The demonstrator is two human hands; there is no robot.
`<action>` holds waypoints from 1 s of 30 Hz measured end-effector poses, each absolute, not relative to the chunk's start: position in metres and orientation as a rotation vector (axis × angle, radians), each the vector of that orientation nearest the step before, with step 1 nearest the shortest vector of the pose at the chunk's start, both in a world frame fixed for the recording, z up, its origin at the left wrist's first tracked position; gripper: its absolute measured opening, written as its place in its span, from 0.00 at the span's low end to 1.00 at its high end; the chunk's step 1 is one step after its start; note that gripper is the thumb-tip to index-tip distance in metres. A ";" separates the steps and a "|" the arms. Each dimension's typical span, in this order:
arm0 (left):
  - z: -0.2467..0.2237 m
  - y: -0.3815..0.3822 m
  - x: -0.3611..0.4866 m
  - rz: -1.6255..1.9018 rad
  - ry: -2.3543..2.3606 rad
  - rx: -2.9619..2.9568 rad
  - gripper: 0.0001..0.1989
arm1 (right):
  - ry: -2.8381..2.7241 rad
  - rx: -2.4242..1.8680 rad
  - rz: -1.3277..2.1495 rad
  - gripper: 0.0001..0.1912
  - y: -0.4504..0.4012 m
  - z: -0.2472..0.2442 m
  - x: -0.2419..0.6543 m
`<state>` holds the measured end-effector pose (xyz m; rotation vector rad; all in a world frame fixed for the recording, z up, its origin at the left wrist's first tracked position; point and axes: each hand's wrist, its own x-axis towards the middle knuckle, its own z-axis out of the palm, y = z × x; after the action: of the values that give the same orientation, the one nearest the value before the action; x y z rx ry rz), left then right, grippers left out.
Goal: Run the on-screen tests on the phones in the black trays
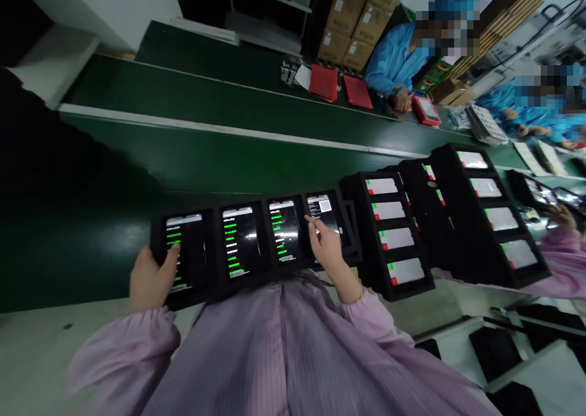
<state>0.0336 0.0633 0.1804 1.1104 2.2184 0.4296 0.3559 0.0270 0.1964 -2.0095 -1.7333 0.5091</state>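
Note:
A long black tray (216, 285) lies at the near edge of the green table, holding several phones side by side with lit screens. My left hand (154, 274) grips the tray's left end, its thumb over the leftmost phone (195, 251). At the right end, my right hand (326, 245) has its index finger extended at the left edge of the rightmost phone (324, 207), which shows a white square code. Its other fingers are curled, with nothing visible in them. The two middle phones (240, 245) show green and white text lines.
Right of the tray stand black trays (383, 285) of white-labelled items. A person in blue (391, 59) sits across the green table (220, 160), near red trays (323, 82). At the far right, a pink-sleeved hand (562, 218) is over other phones. Cardboard boxes (347, 13) are stacked behind.

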 end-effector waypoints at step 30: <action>0.182 0.063 0.032 0.406 2.212 1.120 0.19 | -1.604 -2.017 0.421 0.20 0.032 0.198 0.402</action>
<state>0.0323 0.0626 0.1821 1.1199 2.2118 0.4064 0.4023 0.0322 0.1979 -2.0170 -1.6042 0.4214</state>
